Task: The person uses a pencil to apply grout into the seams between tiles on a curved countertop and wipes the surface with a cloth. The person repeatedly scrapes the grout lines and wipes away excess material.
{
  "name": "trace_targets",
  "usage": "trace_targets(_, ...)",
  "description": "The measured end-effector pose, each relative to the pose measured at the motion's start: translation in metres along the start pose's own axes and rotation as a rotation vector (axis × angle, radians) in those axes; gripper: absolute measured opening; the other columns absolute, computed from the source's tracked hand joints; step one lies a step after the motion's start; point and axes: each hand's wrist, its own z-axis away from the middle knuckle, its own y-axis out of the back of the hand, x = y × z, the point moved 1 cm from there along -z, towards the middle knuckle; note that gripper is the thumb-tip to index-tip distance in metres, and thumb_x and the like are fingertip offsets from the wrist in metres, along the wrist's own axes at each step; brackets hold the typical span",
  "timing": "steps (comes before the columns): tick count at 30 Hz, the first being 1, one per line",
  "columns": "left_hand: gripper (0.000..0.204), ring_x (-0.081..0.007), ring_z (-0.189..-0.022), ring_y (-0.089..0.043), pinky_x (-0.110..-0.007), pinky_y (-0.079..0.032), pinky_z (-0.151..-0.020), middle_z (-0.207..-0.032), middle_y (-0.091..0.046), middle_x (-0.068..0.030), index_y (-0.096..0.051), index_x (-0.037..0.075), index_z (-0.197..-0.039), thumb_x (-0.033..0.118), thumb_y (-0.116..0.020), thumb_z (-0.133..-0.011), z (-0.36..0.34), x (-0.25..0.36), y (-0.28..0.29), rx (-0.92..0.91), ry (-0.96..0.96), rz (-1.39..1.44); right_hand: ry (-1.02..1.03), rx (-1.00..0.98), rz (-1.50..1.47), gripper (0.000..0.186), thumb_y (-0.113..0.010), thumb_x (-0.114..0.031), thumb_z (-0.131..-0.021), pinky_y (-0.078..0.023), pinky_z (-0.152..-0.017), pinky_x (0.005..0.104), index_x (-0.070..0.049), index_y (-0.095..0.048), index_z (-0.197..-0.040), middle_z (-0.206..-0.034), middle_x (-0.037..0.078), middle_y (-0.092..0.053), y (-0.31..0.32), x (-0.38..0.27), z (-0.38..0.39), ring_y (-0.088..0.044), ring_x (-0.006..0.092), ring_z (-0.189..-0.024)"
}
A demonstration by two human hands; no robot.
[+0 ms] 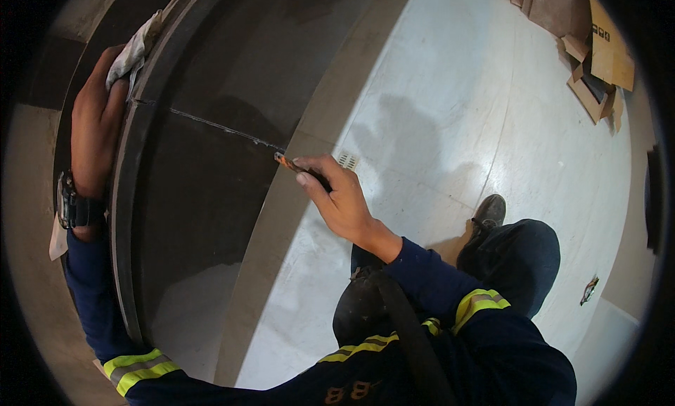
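Observation:
At the far left, my left hand [97,128] is closed with a crumpled white cloth [133,51] in its fingers, beside the raised edge [121,209] of a dark panel. A black watch is on that wrist. My right hand [342,198] grips a small orange-and-black hand tool [285,161]; its exact kind is too small to tell. The tool's end is at the near end of a pale, rough joint line [218,126], which runs across the dark panel [204,188] toward my left hand. Whitish residue lies along the joint.
Under me is a pale floor [450,68] with thin seams and a small slotted drain grate [347,160]. Opened cardboard boxes [610,47] lie at the far right. A small crumpled item [589,291] sits on the floor. My bent leg and shoe [490,210] are near my right arm.

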Motion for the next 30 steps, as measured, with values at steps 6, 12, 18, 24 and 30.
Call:
trace_targets(6, 0.052, -0.0348, -0.123, -0.063, -0.045, -0.049, -0.105, -0.138, -0.062, -0.0235, -0.049, 0.005, -0.15, 0.026, -0.048, -0.103, 0.002, 0.004, 0.001, -0.019, 0.039, -0.034, 0.078, 0.003, 0.078, 0.022, -0.066, -0.012, -0.101, -0.051, -0.076, 0.0282, 0.001, -0.066, -0.118, -0.099, 0.012, -0.073, 0.005, 0.013, -0.006, -0.066, 0.0151, -0.083)
trace_targets(12, 0.055, -0.0359, -0.13, -0.058, -0.046, -0.046, -0.108, -0.142, -0.059, -0.0252, -0.046, 0.001, -0.151, 0.028, -0.049, -0.104, 0.005, 0.013, 0.009, -0.04, 0.025, 0.02, 0.13, 0.03, -0.019, 0.018, -0.065, -0.011, -0.101, -0.052, -0.071, 0.0332, 0.002, -0.068, -0.113, -0.099, 0.016, -0.071, 0.002, 0.016, -0.007, -0.068, 0.0238, -0.081)
trace_targets(18, 0.056, -0.0368, -0.133, -0.056, -0.047, -0.046, -0.109, -0.145, -0.056, -0.0254, -0.047, 0.001, -0.151, 0.035, -0.049, -0.107, 0.009, -0.007, 0.002, -0.002, 0.003, -0.008, 0.194, 0.015, -0.038, 0.02, -0.065, -0.012, -0.101, -0.054, -0.072, 0.0341, 0.002, -0.068, -0.114, -0.101, 0.017, -0.071, -0.002, 0.01, -0.015, -0.07, 0.0256, -0.084)
trace_targets(24, 0.055, -0.0387, -0.137, -0.053, -0.048, -0.045, -0.112, -0.148, -0.053, -0.0266, -0.045, 0.003, -0.153, 0.033, -0.049, -0.107, 0.011, -0.007, 0.006, -0.006, 0.091, 0.136, 0.375, 0.037, -0.029, 0.02, -0.07, -0.004, -0.095, -0.045, -0.06, 0.0299, 0.001, -0.07, -0.114, -0.084, 0.011, -0.066, -0.004, 0.002, -0.035, -0.06, 0.0162, -0.07)
trace_targets(30, 0.059, -0.0391, -0.138, -0.051, -0.049, -0.044, -0.113, -0.148, -0.053, -0.0275, -0.041, 0.002, -0.155, 0.035, -0.051, -0.107, 0.016, -0.011, 0.007, 0.016, 0.207, 0.227, 0.363, 0.065, -0.015, 0.018, -0.07, -0.004, -0.096, -0.044, -0.057, 0.0292, 0.002, -0.071, -0.112, -0.081, 0.009, -0.066, -0.003, 0.012, -0.024, -0.059, 0.0155, -0.067)
